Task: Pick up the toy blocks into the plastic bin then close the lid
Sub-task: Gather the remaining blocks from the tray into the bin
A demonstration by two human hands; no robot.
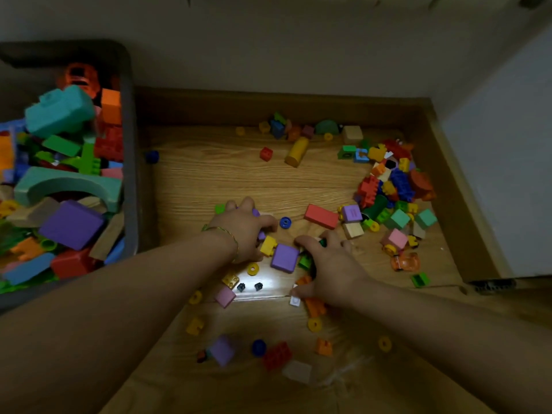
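Observation:
Coloured toy blocks lie scattered over the wooden floor (pixel 209 174). The grey plastic bin (pixel 130 144) stands at the left, open and heaped with blocks. My left hand (pixel 243 228) is curled over small purple pieces in the middle of the floor. My right hand (pixel 331 264) grips several small blocks, a green one and orange ones showing under its fingers. A purple square block (pixel 285 258) and a yellow block (pixel 268 245) lie between the two hands. A dense pile of blocks (pixel 391 186) sits at the right. No lid is in view.
A red brick (pixel 321 216) and a yellow cylinder (pixel 297 151) lie farther out. More blocks line the far skirting (pixel 286 130). A white wall or cabinet (pixel 507 174) closes the right side. Loose pieces such as a red brick (pixel 276 355) lie near me.

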